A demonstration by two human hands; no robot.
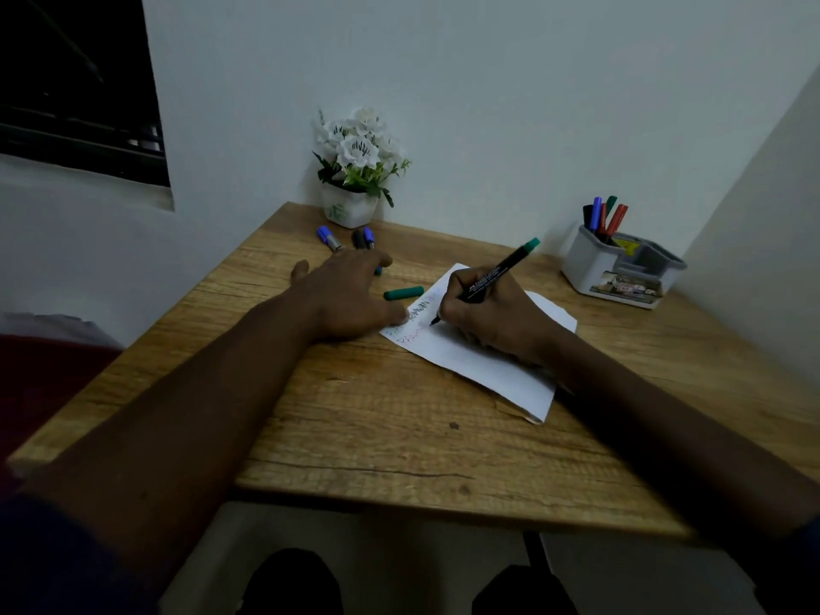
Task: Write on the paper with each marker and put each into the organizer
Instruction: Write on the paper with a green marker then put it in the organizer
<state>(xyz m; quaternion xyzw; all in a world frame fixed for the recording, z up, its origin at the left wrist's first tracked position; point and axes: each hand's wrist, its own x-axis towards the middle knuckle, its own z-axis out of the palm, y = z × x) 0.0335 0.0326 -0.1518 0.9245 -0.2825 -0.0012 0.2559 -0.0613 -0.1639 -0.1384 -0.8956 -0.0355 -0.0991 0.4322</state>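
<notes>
A white paper [483, 361] lies on the wooden table [377, 437], with coloured writing near its left corner. My right hand [492, 312] grips a green-ended black marker [497, 273], tip down on the paper. My left hand [350, 295] rests flat, fingers spread, fingertips pressing the paper's left edge. The marker's green cap [404, 293] lies loose just beyond the paper. Behind my left hand lie a blue-capped marker [329, 238], a black one [358, 239] and another blue one [369, 237]. The grey organizer [621, 268] at the back right holds several markers [604, 217].
A white pot of artificial white flowers [355, 170] stands against the back wall. The walls close the table in at the back and right. A dark window [75, 82] is at the upper left. A dark red seat [44, 383] is beside the table's left edge.
</notes>
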